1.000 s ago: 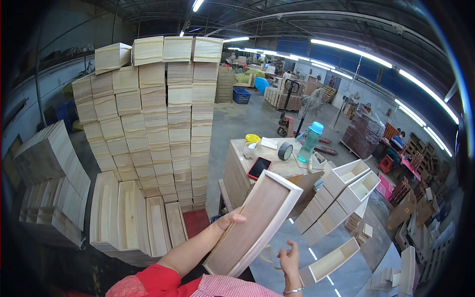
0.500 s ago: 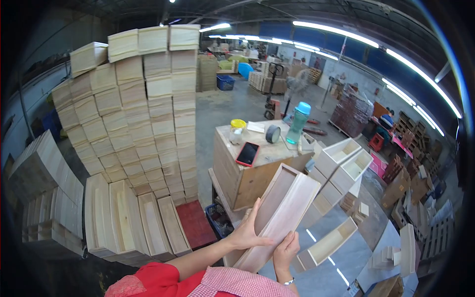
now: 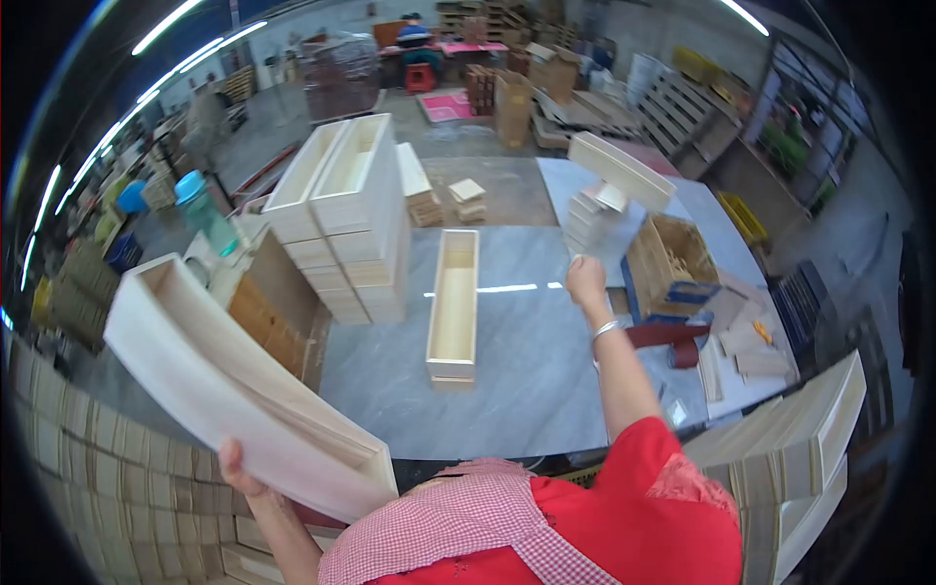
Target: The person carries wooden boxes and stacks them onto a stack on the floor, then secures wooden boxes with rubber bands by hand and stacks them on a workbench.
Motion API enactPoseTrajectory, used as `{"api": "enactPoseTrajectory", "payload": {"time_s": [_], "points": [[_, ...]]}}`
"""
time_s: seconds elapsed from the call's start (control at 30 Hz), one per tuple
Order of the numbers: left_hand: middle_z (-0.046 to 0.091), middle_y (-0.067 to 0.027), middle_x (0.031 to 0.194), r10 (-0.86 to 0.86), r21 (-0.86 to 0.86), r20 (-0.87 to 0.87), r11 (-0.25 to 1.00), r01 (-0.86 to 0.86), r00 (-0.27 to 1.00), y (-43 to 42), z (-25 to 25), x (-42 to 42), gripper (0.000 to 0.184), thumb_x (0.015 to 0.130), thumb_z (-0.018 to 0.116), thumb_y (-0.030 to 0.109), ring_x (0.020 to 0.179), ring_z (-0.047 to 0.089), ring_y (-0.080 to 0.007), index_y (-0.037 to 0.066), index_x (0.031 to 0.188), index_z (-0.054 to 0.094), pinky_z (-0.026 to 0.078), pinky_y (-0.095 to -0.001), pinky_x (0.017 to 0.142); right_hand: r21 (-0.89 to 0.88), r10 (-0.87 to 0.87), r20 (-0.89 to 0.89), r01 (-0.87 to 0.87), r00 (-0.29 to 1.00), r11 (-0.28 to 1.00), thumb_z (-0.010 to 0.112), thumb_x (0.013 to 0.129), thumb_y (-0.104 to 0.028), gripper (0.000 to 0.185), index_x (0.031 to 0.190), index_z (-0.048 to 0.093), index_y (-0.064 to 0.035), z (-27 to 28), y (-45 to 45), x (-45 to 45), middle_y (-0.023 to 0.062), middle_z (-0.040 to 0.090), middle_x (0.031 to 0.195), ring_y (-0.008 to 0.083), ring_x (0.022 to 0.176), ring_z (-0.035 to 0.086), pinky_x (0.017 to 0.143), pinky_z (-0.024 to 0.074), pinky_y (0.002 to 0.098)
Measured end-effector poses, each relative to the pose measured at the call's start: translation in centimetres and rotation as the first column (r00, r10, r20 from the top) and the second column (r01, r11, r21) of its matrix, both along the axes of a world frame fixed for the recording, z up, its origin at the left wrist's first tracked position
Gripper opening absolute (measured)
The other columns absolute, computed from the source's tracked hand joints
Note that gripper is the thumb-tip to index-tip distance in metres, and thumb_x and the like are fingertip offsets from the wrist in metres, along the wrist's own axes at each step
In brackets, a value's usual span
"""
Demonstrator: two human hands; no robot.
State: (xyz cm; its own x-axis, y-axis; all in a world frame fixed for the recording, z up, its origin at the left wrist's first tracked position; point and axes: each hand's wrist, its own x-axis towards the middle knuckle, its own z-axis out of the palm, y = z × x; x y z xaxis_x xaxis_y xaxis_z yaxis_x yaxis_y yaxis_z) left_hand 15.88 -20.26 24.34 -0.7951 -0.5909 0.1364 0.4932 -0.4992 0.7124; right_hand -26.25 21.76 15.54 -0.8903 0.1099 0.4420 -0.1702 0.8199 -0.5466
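Observation:
A long, narrow wooden box (image 3: 210, 385) is tilted up at the left, its open side facing right. My left hand (image 3: 239, 470) grips its lower outer wall. My right hand (image 3: 587, 280) is stretched over the far right of the grey table (image 3: 526, 400), its fingers closed. Whatever they pinch is too small and blurred to name. Just beyond that hand rises a blurred stack of pale wooden pieces (image 3: 585, 222), with another long box (image 3: 622, 171) lying across its top. Between my hands, one more open box (image 3: 451, 371) rests on the tabletop.
Stacked boxes (image 3: 366, 268) stand at the table's left, beside a cabinet with a turquoise bottle (image 3: 207, 219). On the right are a worn wooden bin (image 3: 648, 268), a brown roll (image 3: 684, 353) and loose wood strips. More boxes (image 3: 790, 458) are piled at lower right.
My view has swung right to the table. My right hand has left the box and reached out to the far right; my left hand alone holds the box, now at the left.

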Motion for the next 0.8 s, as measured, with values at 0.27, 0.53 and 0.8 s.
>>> {"api": "enactPoseTrajectory", "payload": {"time_s": [0.27,0.53,0.8], "points": [[0.056,-0.0215,0.126,-0.297,-0.015,-0.037,0.955,0.296,0.954,5.5,1.2,-11.8,0.081,0.073,0.067,0.034,0.11,0.06,-0.0341,-0.004,0.138,0.038,0.051,-0.0452,0.095,0.213,-0.169,-0.232,0.22,0.958,0.952,0.054,0.089,-0.02,0.031,0.074,0.068,0.0029,9.4,21.7,-8.8,0.0249,0.066,0.074,0.0395,0.073,0.066,0.07,0.0527,0.0453],[0.06,-0.0206,0.118,-0.297,0.131,0.198,0.953,0.275,0.934,9.4,-0.9,-22.3,0.08,0.066,0.066,0.033,0.099,0.064,-0.0346,-0.003,0.134,0.044,0.056,-0.0444,0.086,0.679,-0.426,0.391,0.056,0.816,0.732,0.062,0.078,-0.013,0.021,0.087,0.071,0.0034,-0.3,36.6,-16.3,0.0289,0.066,0.099,0.0387,0.098,0.065,0.087,0.0498,0.0491],[0.064,-0.0171,0.11,-0.38,0.171,0.381,0.925,0.34,0.843,9.2,-7.2,-30.3,0.073,0.067,0.063,0.043,0.094,0.065,-0.029,-0.001,0.125,0.054,0.056,-0.0382,0.081,-0.145,0.068,0.045,-0.06,0.997,0.988,0.062,0.091,-0.033,0.034,0.101,0.063,-0.0012,1.6,13.9,-9.5,0.0164,0.067,0.094,0.0289,0.081,0.063,0.073,0.0489,0.0389]]}}
